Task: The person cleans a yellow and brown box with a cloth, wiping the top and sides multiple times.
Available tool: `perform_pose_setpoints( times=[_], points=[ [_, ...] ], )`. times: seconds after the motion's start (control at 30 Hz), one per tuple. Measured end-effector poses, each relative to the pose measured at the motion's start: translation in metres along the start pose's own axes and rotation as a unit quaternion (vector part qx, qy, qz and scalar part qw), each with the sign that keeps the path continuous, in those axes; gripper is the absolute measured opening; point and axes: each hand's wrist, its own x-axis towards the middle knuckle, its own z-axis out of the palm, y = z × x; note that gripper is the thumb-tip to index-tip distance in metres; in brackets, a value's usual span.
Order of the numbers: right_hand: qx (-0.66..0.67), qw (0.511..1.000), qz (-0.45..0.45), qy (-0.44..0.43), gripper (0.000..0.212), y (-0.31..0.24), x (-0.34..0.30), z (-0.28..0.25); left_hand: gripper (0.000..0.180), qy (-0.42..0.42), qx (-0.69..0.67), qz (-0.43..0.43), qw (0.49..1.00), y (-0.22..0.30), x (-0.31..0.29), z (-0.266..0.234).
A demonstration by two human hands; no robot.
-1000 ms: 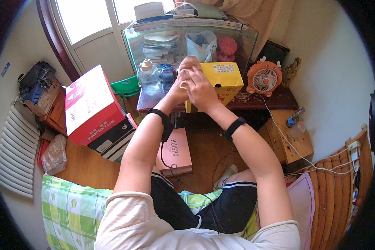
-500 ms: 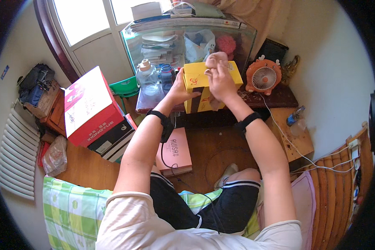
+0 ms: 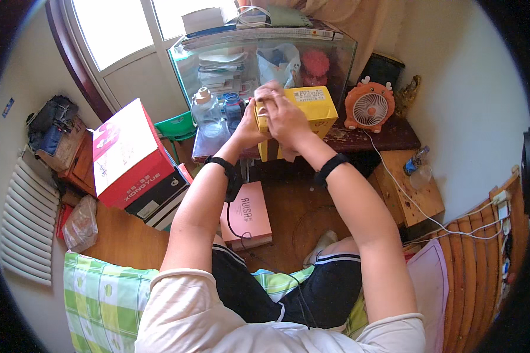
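A yellow box (image 3: 313,106) is held up in front of me at the dark desk's near edge. My left hand (image 3: 248,129) is closed on its left side, thumb toward me. Across the left part of its top lies my right hand (image 3: 284,116), fingers bent over a crumpled pinkish-beige cloth (image 3: 268,91). That cloth sticks out beyond the fingertips, and a bit of it hangs below the hand. My right hand hides much of the box's near left face. Black bands circle both wrists.
Beside the box stand a clear jug (image 3: 209,115) and a blue bottle (image 3: 234,109). Right of it is an orange fan (image 3: 370,105) with a white cable. Behind is a glass tank (image 3: 229,41). A red-and-white carton (image 3: 129,156) stands left; a pink box (image 3: 245,212) lies below.
My right hand and the cloth have moved left across the box, from its middle to its left end. The box has turned, showing a printed label on top. My left hand still holds its left side.
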Motion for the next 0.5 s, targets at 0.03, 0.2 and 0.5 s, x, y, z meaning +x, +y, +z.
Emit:
perform_pose_setpoints(
  times=[0.03,0.2,0.5],
  points=[
    [-0.010,1.000,0.009,-0.002,0.034,0.018,-0.009,-0.007,0.112,0.020,-0.062,-0.033,0.997,0.012,0.003,0.012],
    [-0.135,0.988,0.032,0.071,0.037,0.076,-0.024,-0.011,0.128,0.012,-0.111,-0.066,0.992,0.020,0.007,0.009],
    [-0.082,0.992,-0.044,0.086,0.030,0.021,-0.017,0.016,0.111,0.057,-0.094,-0.035,0.993,0.012,0.000,0.018]
  ],
)
